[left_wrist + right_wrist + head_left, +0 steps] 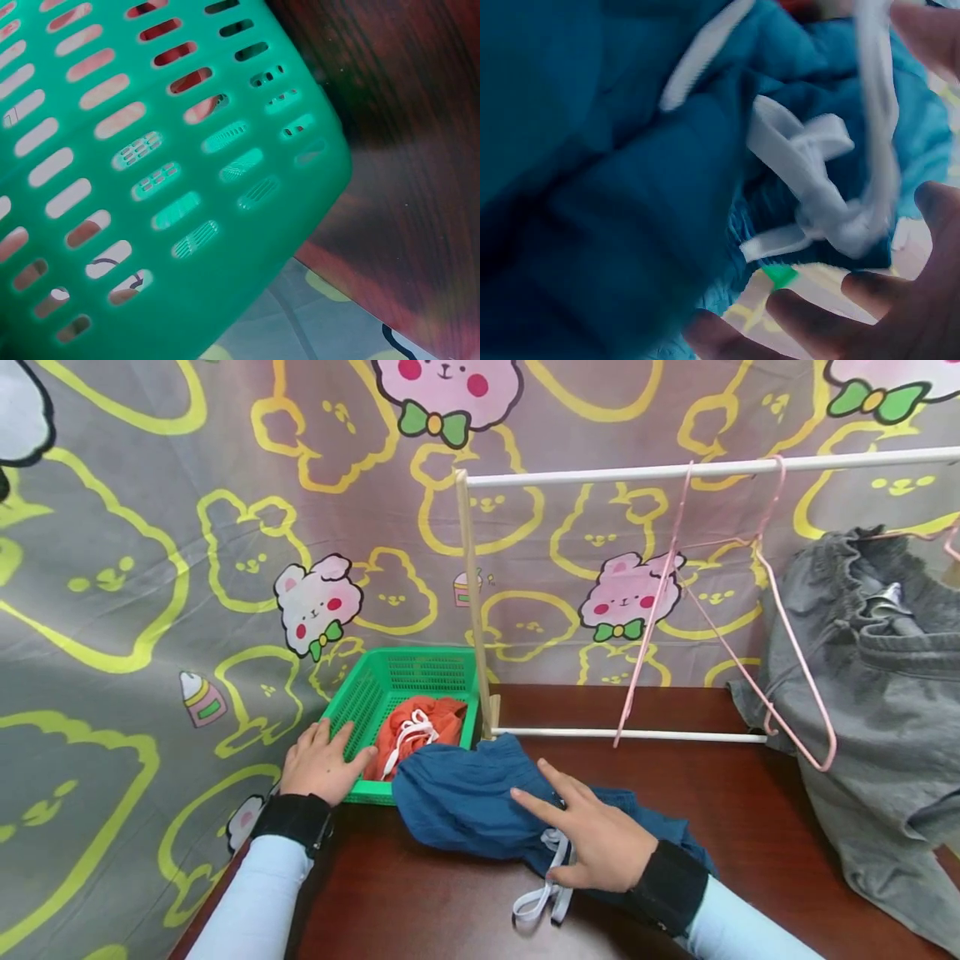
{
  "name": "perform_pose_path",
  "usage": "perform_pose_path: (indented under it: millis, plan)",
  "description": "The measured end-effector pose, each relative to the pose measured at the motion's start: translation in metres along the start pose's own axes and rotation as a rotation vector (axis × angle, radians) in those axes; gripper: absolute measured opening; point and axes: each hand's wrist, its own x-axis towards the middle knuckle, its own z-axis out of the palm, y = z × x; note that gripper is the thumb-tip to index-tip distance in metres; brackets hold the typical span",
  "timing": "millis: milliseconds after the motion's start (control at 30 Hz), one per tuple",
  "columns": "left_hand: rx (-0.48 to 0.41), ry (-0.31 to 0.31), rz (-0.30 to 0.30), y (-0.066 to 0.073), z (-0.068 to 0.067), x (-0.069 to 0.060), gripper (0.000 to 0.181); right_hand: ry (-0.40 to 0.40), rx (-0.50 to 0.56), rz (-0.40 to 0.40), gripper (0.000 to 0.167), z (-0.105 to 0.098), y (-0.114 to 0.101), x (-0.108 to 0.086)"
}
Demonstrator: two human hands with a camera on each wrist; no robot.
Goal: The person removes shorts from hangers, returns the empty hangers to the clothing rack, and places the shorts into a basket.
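My left hand point(321, 766), fingers spread, is at the near left corner of a green plastic basket point(351, 789). Whether it touches the rim is unclear; in the left wrist view only the slotted basket wall point(225, 292) shows. Inside the basket lies a crumpled orange garment point(435, 718) with a white drawstring. My right hand point(592, 831) is over a blue drawstring garment point(465, 793), which lies bunched on the table and partly against the basket. Its fingers are spread, with the knotted white drawstring point(817, 195) near them; none grips the cloth.
A white rail point(570, 477) on a wooden post point(472, 602) stands behind the table point(405, 893). Pink hangers point(795, 652) hang from it, one low over the table. Grey pants point(877, 735) hang at the right. A patterned cloth point(247, 552) covers the back and left.
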Motion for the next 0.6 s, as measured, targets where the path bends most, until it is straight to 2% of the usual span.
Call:
perform_pose_path:
  millis: [200, 333, 467, 600]
  plan:
    - [0.004, 0.007, -0.003, 0.001, 0.003, 0.0, 0.085, -0.107, -0.027, 0.072, 0.108, 0.014, 0.008, 0.02]
    - [0.0, 0.002, -0.005, 0.002, 0.003, 0.001, 0.085, -0.109, -0.102, 0.118, 0.109, 0.02, 0.008, 0.028]
    - [-0.005, 0.003, -0.006, 0.002, 0.001, 0.002, 0.085, -0.113, -0.183, 0.126, 0.108, 0.018, 0.005, 0.036]
    - [-0.002, 0.0, -0.008, 0.0, 0.001, 0.002, 0.085, -0.123, -0.217, 0.126, 0.102, 0.018, 0.003, 0.042]
